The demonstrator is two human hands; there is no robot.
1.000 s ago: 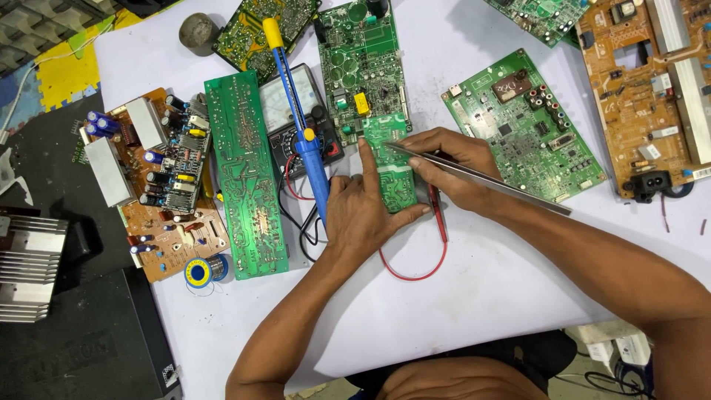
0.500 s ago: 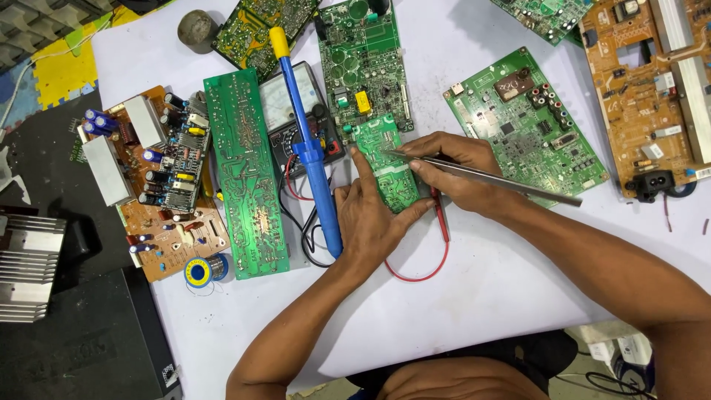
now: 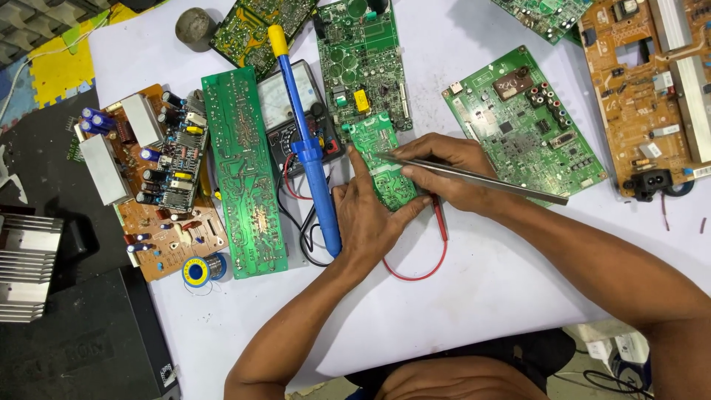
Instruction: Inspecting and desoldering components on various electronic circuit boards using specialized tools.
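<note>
My left hand [image 3: 370,218] grips a small green circuit board [image 3: 381,159], thumb along its left edge and fingers under its lower right corner. My right hand [image 3: 444,170] holds long metal tweezers [image 3: 481,176] like a pen, their tip touching the upper part of that board. A blue desoldering pump [image 3: 307,141] with a yellow top lies just left of my left hand, across an analogue multimeter [image 3: 296,111]. Red [image 3: 422,270] and black [image 3: 304,244] probe leads loop under my hands on the white table [image 3: 474,311].
A long green board [image 3: 243,170], a brown board with capacitors [image 3: 159,178] and a solder spool [image 3: 198,270] lie at left. More green boards [image 3: 522,122] [image 3: 363,59] and a brown power board [image 3: 652,89] sit behind and right. A finned heat sink [image 3: 26,267] rests far left.
Both hands and the small board have shifted slightly up and right. The tweezers' tip has moved a little along the board. The pump stays in place.
</note>
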